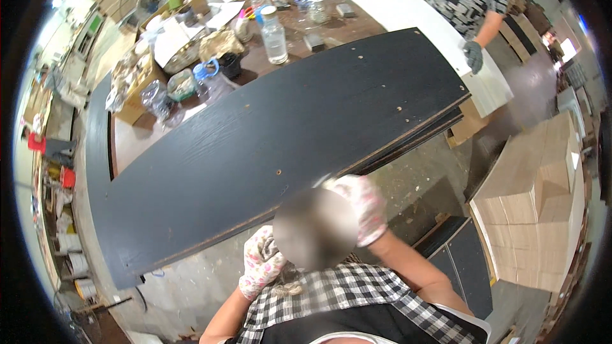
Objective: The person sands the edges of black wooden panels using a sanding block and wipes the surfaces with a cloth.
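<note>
A: Fingers of the left hand (pixel 260 264), item one: curled loosely inside a floral work glove, at six o'clock of the view; whether they gripped anything could not be told.

B: And the right hand (pixel 364 207)?

A: Same floral glove, raised at about five o'clock, just off the near edge of the long black board (pixel 268 134). Fingers bent; a blurred patch covered part of them, so contents could not be told.

B: Location of the board?

A: It lay flat on a stack of similar dark panels (pixel 421 137), running from eight o'clock to two o'clock across the centre, small holes dotted over its face.

B: Beyond it?

A: A brown worktable (pixel 344 25) at twelve o'clock, holding two clear plastic bottles (pixel 273 35), glass jars (pixel 156 97) and a cardboard box (pixel 137 89) toward ten o'clock.

B: Farther still?

A: A second person, patterned shirt, at one o'clock; one grey-gloved hand (pixel 473 55) rested on a white panel (pixel 414 16). Stacked pale boards (pixel 542 210) stood at four o'clock.
</note>
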Tool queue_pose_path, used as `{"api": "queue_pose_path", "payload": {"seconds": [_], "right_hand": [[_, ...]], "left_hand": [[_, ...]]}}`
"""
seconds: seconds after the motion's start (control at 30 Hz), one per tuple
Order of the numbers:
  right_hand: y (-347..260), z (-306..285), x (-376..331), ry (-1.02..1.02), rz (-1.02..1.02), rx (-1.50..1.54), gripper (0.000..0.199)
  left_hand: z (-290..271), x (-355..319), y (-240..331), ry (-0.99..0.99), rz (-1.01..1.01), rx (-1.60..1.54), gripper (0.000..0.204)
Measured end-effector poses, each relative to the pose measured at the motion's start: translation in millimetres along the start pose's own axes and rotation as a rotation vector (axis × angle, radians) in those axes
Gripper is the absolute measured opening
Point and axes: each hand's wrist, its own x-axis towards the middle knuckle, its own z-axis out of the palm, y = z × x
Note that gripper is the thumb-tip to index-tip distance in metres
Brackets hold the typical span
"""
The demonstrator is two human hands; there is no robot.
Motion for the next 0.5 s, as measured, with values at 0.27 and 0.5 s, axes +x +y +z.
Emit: {"api": "queue_pose_path", "payload": {"seconds": [0.27, 0.5], "right_hand": [[-13, 21, -8, 0.045, 0.023, 0.009, 0.032], [-155, 85, 7, -0.149, -0.188, 0.184, 0.032]], "left_hand": [[-46, -46, -55, 0.054, -0.207, -0.027, 0.031], [-121, -85, -97, 0.01, -0.092, 0.298, 0.029]]}}
